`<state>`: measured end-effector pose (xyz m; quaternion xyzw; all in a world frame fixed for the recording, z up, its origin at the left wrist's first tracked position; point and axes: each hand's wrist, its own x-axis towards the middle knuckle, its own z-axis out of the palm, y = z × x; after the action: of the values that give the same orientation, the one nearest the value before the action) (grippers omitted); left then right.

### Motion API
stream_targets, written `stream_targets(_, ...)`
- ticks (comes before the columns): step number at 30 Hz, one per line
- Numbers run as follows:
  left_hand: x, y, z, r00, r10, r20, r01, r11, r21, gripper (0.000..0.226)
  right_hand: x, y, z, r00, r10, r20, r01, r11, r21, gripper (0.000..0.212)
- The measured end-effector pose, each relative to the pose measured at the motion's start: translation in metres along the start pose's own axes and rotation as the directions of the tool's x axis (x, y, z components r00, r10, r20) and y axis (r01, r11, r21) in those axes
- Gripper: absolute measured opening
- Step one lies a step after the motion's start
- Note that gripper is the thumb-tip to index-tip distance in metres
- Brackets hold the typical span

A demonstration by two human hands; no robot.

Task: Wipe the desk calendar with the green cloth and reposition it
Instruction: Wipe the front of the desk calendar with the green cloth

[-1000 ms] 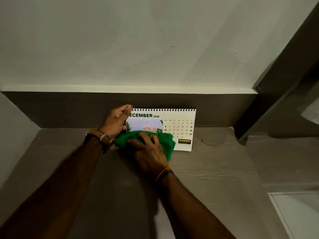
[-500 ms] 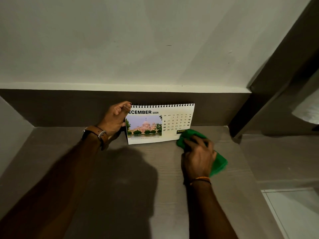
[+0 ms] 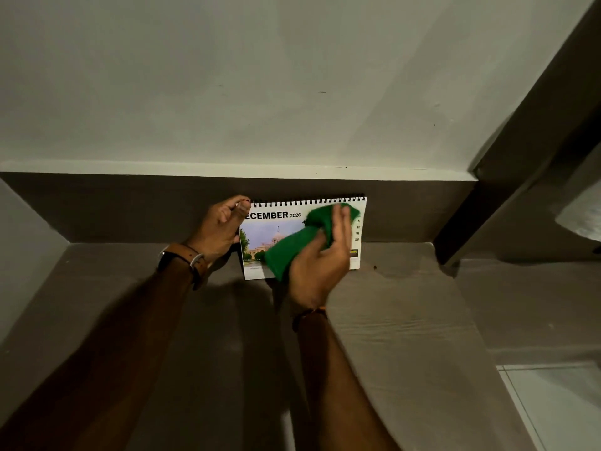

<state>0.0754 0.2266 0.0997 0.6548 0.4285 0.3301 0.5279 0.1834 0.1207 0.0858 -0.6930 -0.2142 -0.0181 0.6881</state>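
A white spiral-bound desk calendar (image 3: 276, 216), showing December 2026 and a building photo, stands on the brown desk (image 3: 406, 320) against the back panel. My left hand (image 3: 219, 227) grips its top left corner, thumb on the front. My right hand (image 3: 320, 262) holds the green cloth (image 3: 289, 252) pressed against the calendar's front, covering most of the date grid on the right half. The cloth hangs down across the lower middle of the page.
A dark panel (image 3: 130, 206) runs along the back of the desk under a pale wall. A dark upright post (image 3: 520, 157) rises at the right. A white surface (image 3: 559, 405) lies at the lower right. A small speck (image 3: 375, 266) sits right of the calendar.
My right hand swept the cloth from the calendar's lower left to the desk at the right, then back up onto the calendar's right front. My left hand stayed on the corner.
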Motion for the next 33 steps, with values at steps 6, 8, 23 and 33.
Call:
stream_targets(6, 0.004, -0.004, 0.001, 0.999, 0.046, -0.023, -0.044, 0.998, 0.053, 0.034, -0.011, 0.038, -0.017, 0.838, -0.256, 0.483, 0.366, 0.919, -0.149, 0.062)
stream_targets(8, 0.004, -0.004, 0.0, 0.999, 0.054, -0.004, -0.053, 0.996, 0.071, 0.03, 0.005, 0.042, -0.025, 0.894, -0.22, 0.39, 0.313, 0.93, -0.193, 0.054)
stream_targets(23, 0.012, -0.022, 0.0, 0.996, 0.087, -0.035, -0.085, 0.995, 0.053, 0.036, -0.003, 0.053, -0.016, 0.733, -0.371, 0.57, 0.55, 0.816, -0.177, 0.062)
stream_targets(33, 0.008, -0.016, -0.002, 0.996, 0.083, 0.022, -0.084, 0.994, 0.068, 0.035, 0.045, 0.057, -0.046, 0.982, -0.12, 0.145, 0.154, 0.954, -0.258, 0.057)
